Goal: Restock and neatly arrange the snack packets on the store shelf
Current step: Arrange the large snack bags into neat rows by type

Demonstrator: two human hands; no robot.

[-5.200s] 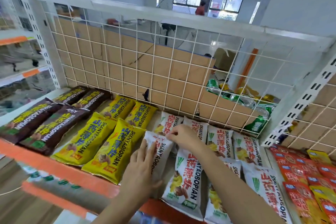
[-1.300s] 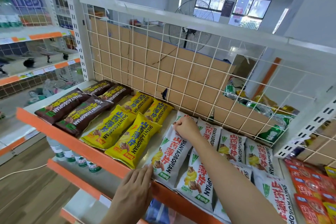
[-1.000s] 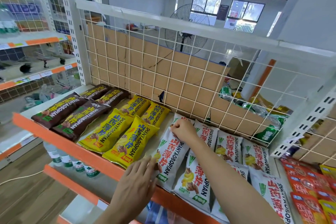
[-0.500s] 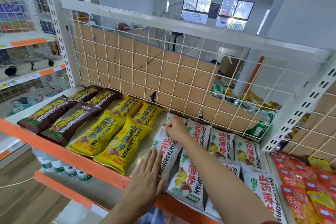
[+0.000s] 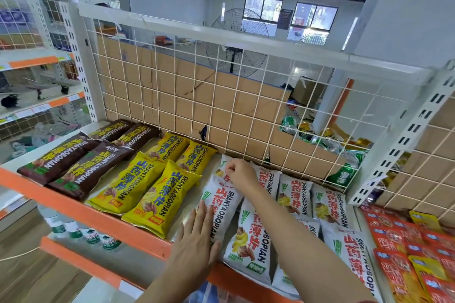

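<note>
My left hand [image 5: 197, 241] lies flat, with its fingers straight and close together. It presses on the near left side of a white packet [image 5: 222, 204]. I keep it flat so I can push the packet sideways and not squash what is inside.

My right hand [image 5: 241, 176] reaches over to the far end of the same packet. Its fingers are curled and pinch the top edge there, so that end goes where I want. With one hand at each end, I can turn the whole packet straight.

The white packet lies in the front row on the shelf [image 5: 81, 214]. The yellow packets [image 5: 157, 199] are near it on the left, with a strip of bare shelf between. The other white packets [image 5: 251, 236] touch it on the right. I think it sits a bit crooked.

Further left are the brown packets [image 5: 81, 162]. Each colour has its own spot, so people can find the one they like. On the far right are red packets [image 5: 403, 253]. A wire grid [image 5: 221, 96] stands at the back and keeps packets from falling off. Water bottles [image 5: 81, 231] stand on the level below.

I think the job is almost done here. This packet just needs to line up with its row.
</note>
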